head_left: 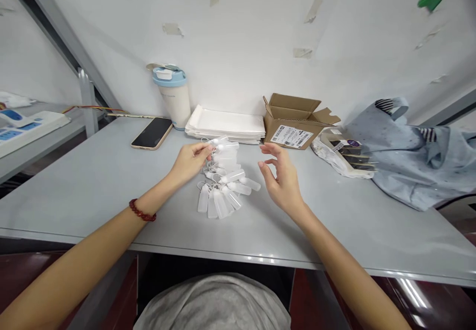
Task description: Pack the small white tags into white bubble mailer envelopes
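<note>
Translucent tags [220,205] right of left grip [190,161], perhaps one pinched.

Bright, diffuse light; warped edges, perhaps slightly blurred.

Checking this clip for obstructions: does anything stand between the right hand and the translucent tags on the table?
Nothing visible does: only gray tabletop lies between the right hand and the translucent tags. The left hand pinches at their opposite side. The open carton stands behind, outside that gap.
</note>
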Demonstrator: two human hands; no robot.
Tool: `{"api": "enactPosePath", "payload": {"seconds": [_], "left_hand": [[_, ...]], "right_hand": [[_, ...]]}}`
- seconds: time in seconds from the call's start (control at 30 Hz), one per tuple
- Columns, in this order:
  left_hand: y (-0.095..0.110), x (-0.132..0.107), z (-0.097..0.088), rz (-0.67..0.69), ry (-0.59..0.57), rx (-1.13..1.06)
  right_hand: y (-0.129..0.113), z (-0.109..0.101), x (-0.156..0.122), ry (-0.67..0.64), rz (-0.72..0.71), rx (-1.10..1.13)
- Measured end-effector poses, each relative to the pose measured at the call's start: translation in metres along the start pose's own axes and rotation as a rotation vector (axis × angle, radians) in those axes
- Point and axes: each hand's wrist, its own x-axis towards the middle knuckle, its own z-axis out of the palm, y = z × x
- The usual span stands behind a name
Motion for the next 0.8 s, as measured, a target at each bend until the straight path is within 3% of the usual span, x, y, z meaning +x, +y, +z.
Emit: {"api": "enactPosePath", "payload": {"seconds": [0.17,0.3,0.4,0.5,0.63,0.8], "left_hand": [[-0.01,0.005,-0.005,0.012,0.109,0.058],[-0.02,0.031,-0.023,0.18,0.198,0.408],[-0.026,0.065,-0.035,0.36,0.113,0.706],[-0.029,0.099,-0.038,0.494,-0.016,0.835],[-0.029,0.127,-0.036,0.511,-0.117,0.895],[-0.031,0.136,-0.039,0.499,-0.137,0.902]], "right_hand": [[-0.002,-0.004,0.0,0.023,-0.025,-0.036],[0.002,-0.008,0.002,0.037,-0.005,-0.053],[0.007,-0.01,0.003,0.052,0.009,-0.065],[0.011,-0.011,0.005,0.053,0.016,-0.091],[0.016,-0.01,0.006,0.04,0.014,-0.125],[0.018,-0.01,0.006,0.044,0.008,-0.129]]}}
